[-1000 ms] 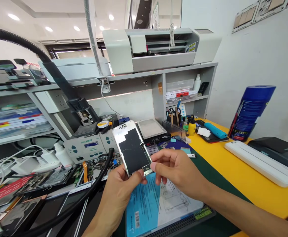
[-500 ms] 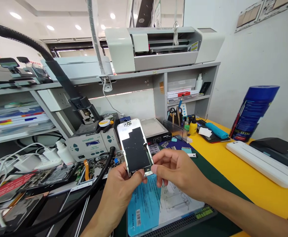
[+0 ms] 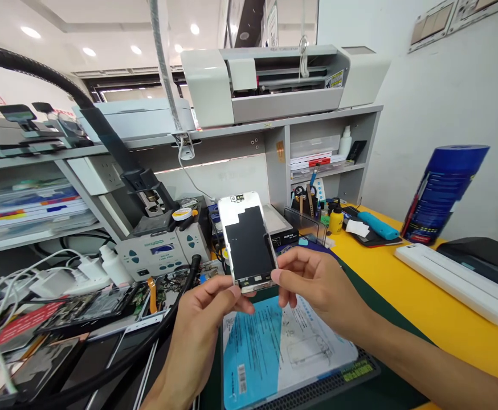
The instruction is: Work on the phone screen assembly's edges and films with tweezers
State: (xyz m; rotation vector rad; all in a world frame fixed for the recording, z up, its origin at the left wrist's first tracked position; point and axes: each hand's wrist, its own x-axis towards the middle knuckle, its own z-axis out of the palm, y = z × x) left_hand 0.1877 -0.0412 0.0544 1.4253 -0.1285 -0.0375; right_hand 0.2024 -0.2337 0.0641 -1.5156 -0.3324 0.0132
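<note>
A phone screen assembly (image 3: 249, 242), white-edged with a black panel on its back, is held up tilted in front of me. My left hand (image 3: 208, 310) grips its lower left corner, thumb on the near side and fingers underneath. At the lower right corner, the thumb and index finger of my right hand (image 3: 311, 282) pinch the edge. Below both hands lies a blue and white printed package (image 3: 283, 347) on a dark mat.
Phones and circuit boards (image 3: 116, 302) crowd the left, crossed by a black hose (image 3: 167, 319). Behind stands a grey soldering station (image 3: 159, 250). A yellow bottle (image 3: 337, 219), a blue cylinder (image 3: 445, 191) and a white long device (image 3: 454, 282) are to the right.
The phone screen assembly has moved up and to the right, and its lower edge shows more fully. My left thumb has shifted toward the corner.
</note>
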